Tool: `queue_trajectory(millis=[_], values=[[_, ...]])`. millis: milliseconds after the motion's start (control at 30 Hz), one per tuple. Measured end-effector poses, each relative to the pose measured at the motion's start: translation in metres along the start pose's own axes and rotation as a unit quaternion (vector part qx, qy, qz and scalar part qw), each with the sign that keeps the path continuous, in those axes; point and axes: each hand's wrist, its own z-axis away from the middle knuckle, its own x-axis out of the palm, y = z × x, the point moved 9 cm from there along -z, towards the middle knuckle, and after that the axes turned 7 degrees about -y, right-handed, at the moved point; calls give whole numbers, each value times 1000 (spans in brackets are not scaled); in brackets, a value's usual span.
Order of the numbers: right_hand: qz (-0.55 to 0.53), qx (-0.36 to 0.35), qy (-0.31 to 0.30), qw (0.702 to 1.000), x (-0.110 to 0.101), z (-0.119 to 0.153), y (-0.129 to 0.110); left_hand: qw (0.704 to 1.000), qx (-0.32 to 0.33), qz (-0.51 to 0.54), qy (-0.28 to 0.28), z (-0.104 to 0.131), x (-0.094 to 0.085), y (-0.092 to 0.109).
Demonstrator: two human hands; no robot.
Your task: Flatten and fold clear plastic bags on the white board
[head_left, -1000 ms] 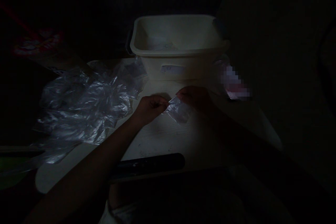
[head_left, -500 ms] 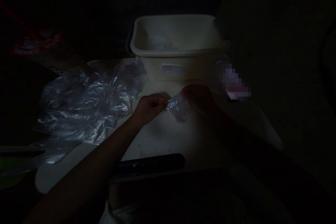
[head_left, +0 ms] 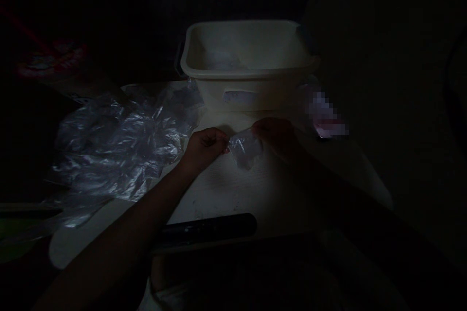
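Nearest, a dark rounded strip [head_left: 211, 226] lies along the front edge of the pale counter [head_left: 204, 199]. Beyond it, the small clear bag [head_left: 246, 149] is above the counter's middle, between the left hand [head_left: 204, 149], pinched narrow on its left corner, and the right hand [head_left: 275, 136], pinching its upper right edge. Compared with a second ago, the fingertips are farther apart and the bag spreads flatter. The crumpled plastic heap [head_left: 120, 146] at left and cream tub [head_left: 248, 90] behind have stayed put.
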Motion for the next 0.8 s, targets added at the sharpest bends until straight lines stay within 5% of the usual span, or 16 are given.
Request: queue_trajectory(millis=[800], values=[[11,-4,33,999,-7,0,4,999,4,34,16,0,-3,-2]])
